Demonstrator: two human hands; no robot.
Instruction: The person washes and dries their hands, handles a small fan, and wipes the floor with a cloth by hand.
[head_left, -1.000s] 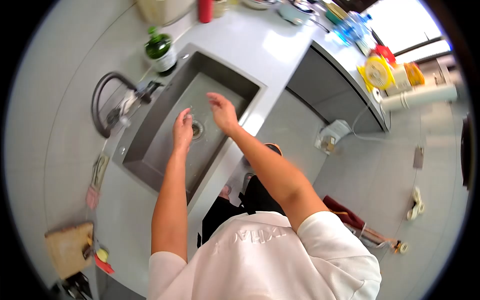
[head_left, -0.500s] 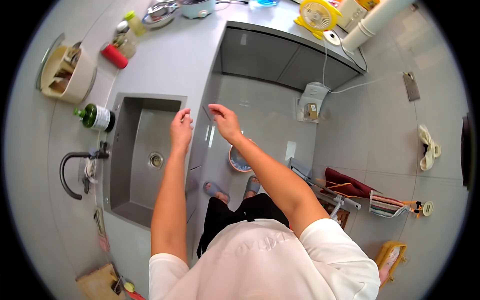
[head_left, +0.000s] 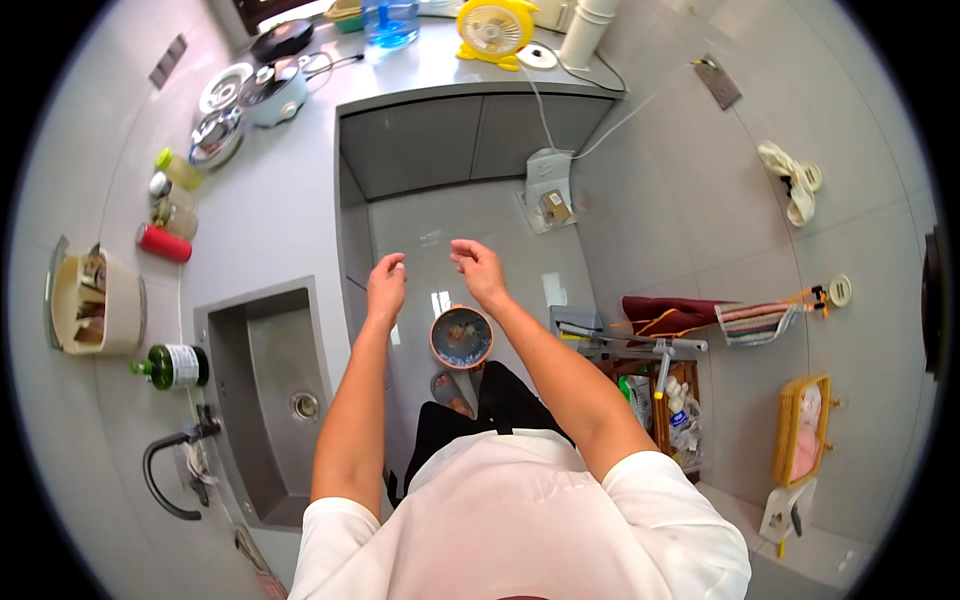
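Both of my hands are raised in the air above the floor, apart from each other and touching nothing. My left hand [head_left: 386,288], fingers loosely bent, is just right of the counter's front edge. My right hand [head_left: 480,270] has its fingers stretched toward the left one, with a gap between them. Neither palm holds anything. Below them on the floor, close to my feet, stands a round trash bin [head_left: 437,339] with an orange rim and some waste inside. A grey slipper [head_left: 448,390] shows beside it; my other foot is mostly hidden.
To the left are a grey sink [head_left: 322,350] with a black faucet [head_left: 150,470], a green bottle [head_left: 172,367] and a red can [head_left: 164,243]. A yellow fan [head_left: 495,30] and an electric pot [head_left: 273,92] stand on the counter. A rack [head_left: 650,350] is at my right.
The view has shifted toward the right, and the bin has come fully into sight. My hands stay empty and sit slightly lower in the picture.
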